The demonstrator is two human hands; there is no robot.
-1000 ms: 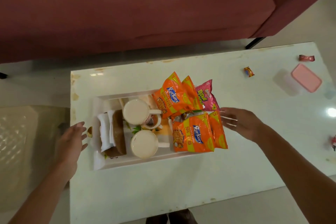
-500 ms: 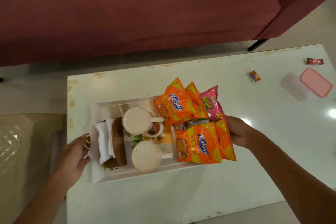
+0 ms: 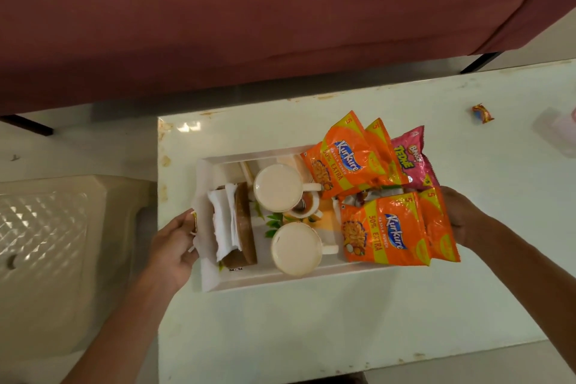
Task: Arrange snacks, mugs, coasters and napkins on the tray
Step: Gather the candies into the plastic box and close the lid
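Gripping the left end of the white tray [image 3: 268,282] with my left hand [image 3: 174,246], fingers curled round its rim, I have my right hand [image 3: 461,215] at the right end. Its fingers are hidden behind the snacks, so I cannot tell whether it has a hold. The tray sits loaded on the table [image 3: 311,337]. If I lift unevenly, the two mugs [image 3: 278,188] in the middle could slide or tip. The Kurkure packets [image 3: 383,227] and the pink Bingo packet [image 3: 411,159] overhang the right rim and look ready to slip off. The napkins [image 3: 226,224] standing on edge against the brown coasters [image 3: 246,227] might flop over. The table is glossy and pale with stained edges, so the tray could also skid. A sweet wrapper [image 3: 482,113] lies well apart to the right. A maroon sofa [image 3: 249,25] stands beyond the table, and a cream moulded-plastic seat [image 3: 46,227] is at my left.
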